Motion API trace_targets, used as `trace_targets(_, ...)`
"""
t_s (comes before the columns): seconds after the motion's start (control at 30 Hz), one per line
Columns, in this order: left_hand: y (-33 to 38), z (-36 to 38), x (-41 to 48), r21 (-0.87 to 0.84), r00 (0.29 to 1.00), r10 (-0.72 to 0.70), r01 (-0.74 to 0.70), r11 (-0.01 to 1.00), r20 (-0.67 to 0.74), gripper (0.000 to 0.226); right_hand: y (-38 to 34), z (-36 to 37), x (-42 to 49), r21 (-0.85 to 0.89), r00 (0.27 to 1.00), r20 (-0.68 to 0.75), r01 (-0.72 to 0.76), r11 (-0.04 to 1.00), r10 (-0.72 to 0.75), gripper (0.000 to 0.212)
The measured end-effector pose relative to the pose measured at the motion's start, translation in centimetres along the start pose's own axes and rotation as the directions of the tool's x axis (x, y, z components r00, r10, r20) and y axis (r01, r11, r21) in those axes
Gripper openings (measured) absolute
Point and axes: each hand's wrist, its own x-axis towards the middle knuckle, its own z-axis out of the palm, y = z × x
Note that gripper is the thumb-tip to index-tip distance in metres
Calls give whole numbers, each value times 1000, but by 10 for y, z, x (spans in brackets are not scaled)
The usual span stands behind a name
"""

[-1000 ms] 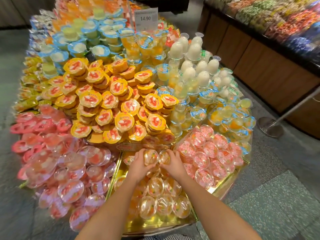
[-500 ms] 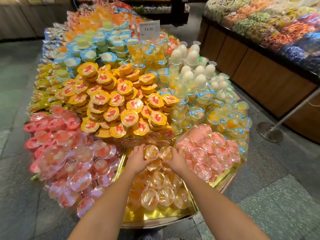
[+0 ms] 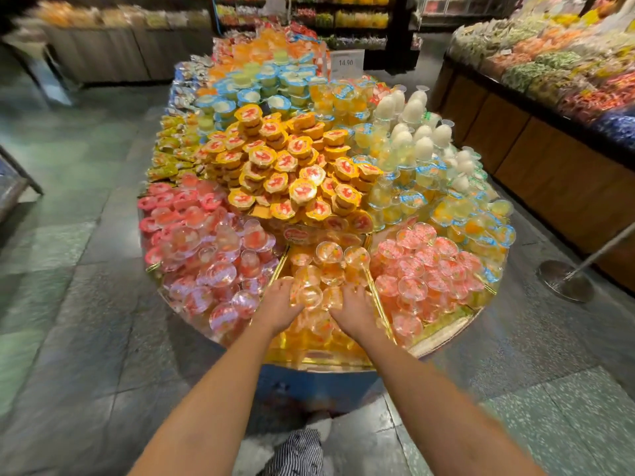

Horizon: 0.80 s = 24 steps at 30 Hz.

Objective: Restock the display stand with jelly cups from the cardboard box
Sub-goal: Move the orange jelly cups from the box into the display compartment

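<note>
At the near end of the display stand [image 3: 443, 338], both hands sit in the middle compartment among the clear orange jelly cups [image 3: 330, 266]. Left hand [image 3: 279, 305] is spread palm-down on the pile, fingers loosely curled, touching a cup at its fingertips. Right hand [image 3: 354, 309] is the same, flat on the cups — neither grip looks closed on one, though blur makes it hard to be sure. Judging by fill, this compartment is partly stocked: cups heap toward the back, and gold tray floor shows at the front edge. Pink cups [image 3: 419, 266] to the right and the reddish ones [image 3: 213, 255] to the left look full. No cardboard box in view, so what remains can't be told — likely more cups still to add. Cups are small, round, transparent with fruit bits, foil-lidded, lying tilted and jumbled, not stacked neatly.
</note>
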Motion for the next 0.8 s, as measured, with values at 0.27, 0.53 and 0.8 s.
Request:
trace_targets(0.27, -91, -15, -136, 45, 992, -127, 128, 991, -17, 63, -72, 65, -90, -131, 969, 169, 206, 970, -183, 66)
trace_targets(0.53, -208, -64, -248, -125, 898, -417, 402, 907, -140, 61, -193, 135, -144, -249, 889, 314, 415, 875, -332, 60)
trace_targets(0.8, -363, -119, -405, -279, 706, -689, 637, 718, -161, 52, -371, 278, -248, -212, 695, 527, 664, 717, -488, 62)
